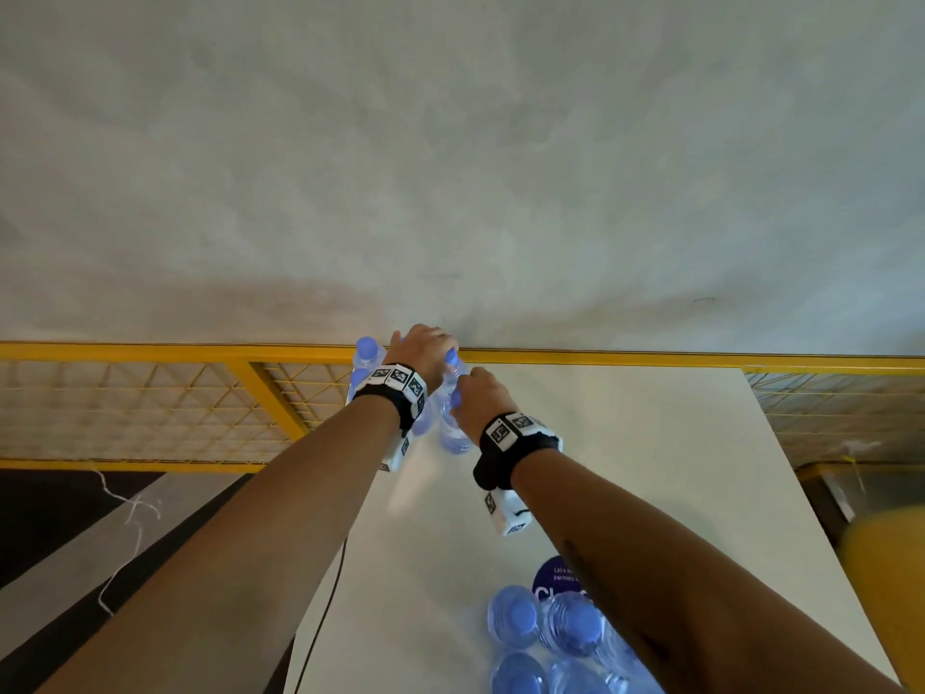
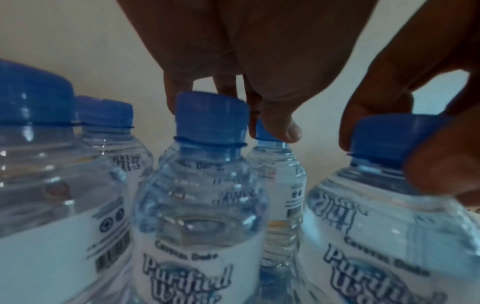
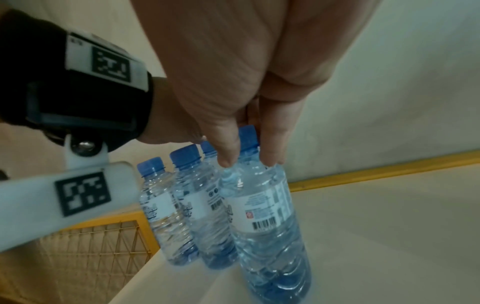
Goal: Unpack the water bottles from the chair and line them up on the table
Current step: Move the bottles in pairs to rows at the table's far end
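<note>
Both hands are working at the far left corner of the table (image 1: 650, 443). Right hand (image 1: 478, 398) is pinching a bottle (image 3: 265, 205) by the neck, thumb and fingers (image 3: 228, 152) curled just under the blue cap, base at or just above the tabletop; contact is being smeared by blur. Left hand (image 1: 418, 348) is reaching over the standing group, fingertips (image 2: 283, 127) curling round the cap of a rear bottle (image 2: 278, 185). Looks like a light grip, though I can't tell how firm.

Step in hand, as I read it: placing/aligning. Right-hand bottle is joining the standing bottles (image 3: 182, 205) just beside it, at the edge by the yellow rail (image 1: 150, 352). Next move is calling for setting it upright, close to its neighbour without knocking it, then letting go and going back for more. A cluster of bottles (image 1: 545, 633) is sitting at the near end of the table, partly under the right forearm, so plenty is still waiting.

Hard to make out:
- Chair isn't showing in any view.
- Exact count in the row: bottles are overlapping, and the hands are covering several in the head view.
- Whether the row is straight.
- Near cluster is being cut off by the frame edge; can't tell if any wrap is still on it.
- Blurred orange-yellow shape (image 1: 886, 558) at right: unidentifiable.
</note>
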`<state>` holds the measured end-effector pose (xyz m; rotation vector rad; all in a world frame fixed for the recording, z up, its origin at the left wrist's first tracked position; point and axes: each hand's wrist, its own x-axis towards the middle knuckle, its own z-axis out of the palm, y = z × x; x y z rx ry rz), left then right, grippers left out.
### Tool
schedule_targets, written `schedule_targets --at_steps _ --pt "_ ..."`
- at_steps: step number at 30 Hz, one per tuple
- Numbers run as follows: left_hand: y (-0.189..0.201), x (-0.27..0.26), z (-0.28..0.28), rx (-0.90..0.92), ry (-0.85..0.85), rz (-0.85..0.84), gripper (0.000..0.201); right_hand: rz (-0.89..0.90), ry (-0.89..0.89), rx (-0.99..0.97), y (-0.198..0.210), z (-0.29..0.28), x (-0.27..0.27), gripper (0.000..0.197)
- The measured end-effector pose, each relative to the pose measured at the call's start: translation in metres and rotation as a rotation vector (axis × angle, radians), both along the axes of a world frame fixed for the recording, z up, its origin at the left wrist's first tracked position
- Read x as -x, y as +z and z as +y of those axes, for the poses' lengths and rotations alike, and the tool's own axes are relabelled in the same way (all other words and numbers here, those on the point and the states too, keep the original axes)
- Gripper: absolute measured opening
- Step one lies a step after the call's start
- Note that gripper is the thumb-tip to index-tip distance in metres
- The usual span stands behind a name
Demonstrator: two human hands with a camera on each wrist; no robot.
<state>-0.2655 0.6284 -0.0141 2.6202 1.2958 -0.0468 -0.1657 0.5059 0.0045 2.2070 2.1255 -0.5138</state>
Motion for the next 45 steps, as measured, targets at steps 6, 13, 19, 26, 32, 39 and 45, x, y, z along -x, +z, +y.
schedule_targets --at_steps 6,13,19,26,32,39,45 --pt "0.002 0.003 0.009 -0.047 -0.075 -0.024 0.021 0.073 -0.072 -0.039 0.002 0.023 0.000 0.025" --pt "-0.007 0.009 0.022 -0.056 -0.154 -0.032 0.027 0.026 -0.037 -0.063 0.005 0.035 0.002 0.022" --pt "-0.009 0.008 0.016 -0.028 -0.130 -0.036 0.015 -0.003 -0.042 -0.075 -0.003 0.033 0.002 0.024" --pt "0.016 0.014 0.006 0.037 -0.041 -0.001 0.041 0.252 -0.246 -0.002 0.012 0.004 -0.015 0.061" --pt "0.029 0.029 -0.055 -0.095 -0.036 -0.278 0.040 0.305 -0.171 0.013 0.040 -0.097 -0.022 0.066" --pt "0.030 0.029 -0.202 0.129 -0.365 -0.468 0.018 0.284 -0.028 0.033 0.055 -0.209 -0.009 0.050" --pt "0.012 0.044 -0.277 0.412 -0.312 -0.409 0.022 0.223 0.036 0.109 0.060 -0.282 0.007 0.039"
